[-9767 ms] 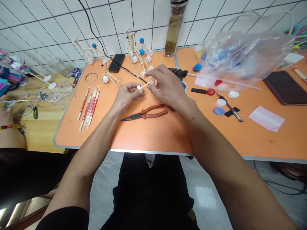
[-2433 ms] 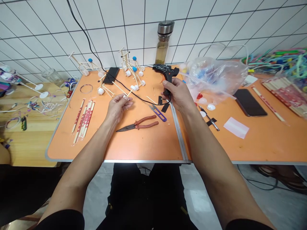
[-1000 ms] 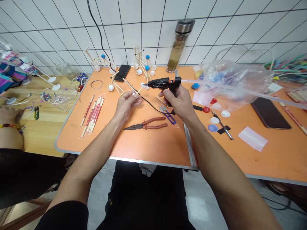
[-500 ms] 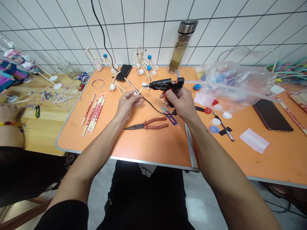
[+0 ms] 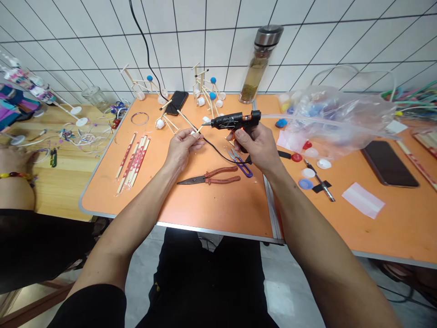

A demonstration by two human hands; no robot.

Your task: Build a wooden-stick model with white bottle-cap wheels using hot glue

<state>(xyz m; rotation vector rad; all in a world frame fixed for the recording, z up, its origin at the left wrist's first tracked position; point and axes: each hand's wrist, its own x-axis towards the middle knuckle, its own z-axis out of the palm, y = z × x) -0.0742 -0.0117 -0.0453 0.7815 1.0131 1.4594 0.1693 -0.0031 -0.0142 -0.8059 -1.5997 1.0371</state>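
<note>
My right hand (image 5: 256,143) is wrapped round a black glue gun (image 5: 235,120), its nozzle pointing left and a long clear glue stick (image 5: 290,117) trailing from its back. Between the fingertips of my left hand (image 5: 184,145) is a short wooden stick (image 5: 200,129), with a small white piece by the fingers. The nozzle is at the stick's upper end; whether they touch I cannot tell. Below the hands lie red-handled pliers (image 5: 213,176) and purple thread snips (image 5: 242,165). Stick frames with white caps and blue balls (image 5: 205,89) stand behind.
Wrapped chopsticks (image 5: 134,165) lie at left, a black phone (image 5: 176,103) at the back. A tea bottle (image 5: 259,64) stands by the wall. On the right are a plastic bag (image 5: 334,118), bottle caps, a craft knife (image 5: 319,180) and another phone (image 5: 389,163). Another person's arm (image 5: 15,182) rests far left.
The glue gun has shifted very slightly left, its nozzle staying by the stick's end. My left hand has barely moved and keeps its pinch.
</note>
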